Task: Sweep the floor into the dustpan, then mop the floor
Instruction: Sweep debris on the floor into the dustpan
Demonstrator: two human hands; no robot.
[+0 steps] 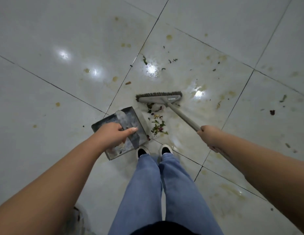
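My left hand [114, 134] grips the handle of a grey metal dustpan [131, 117] that lies on the tiled floor just left of my feet. My right hand [209, 137] holds the grey broom handle [181, 117]. The broom head [159, 97] rests on the floor ahead of me, bristles pointing away. A small pile of green and red scraps [158, 125] lies between the broom head and the dustpan's right edge. More scraps [171, 61] are scattered farther out on the wet, stained tiles.
My legs in blue jeans and two shoes [153, 150] stand just behind the pile. Yellowish stains [169, 37] and loose bits [283, 98] dot the floor to the right and far side. Shiny wet patches reflect light near the broom.
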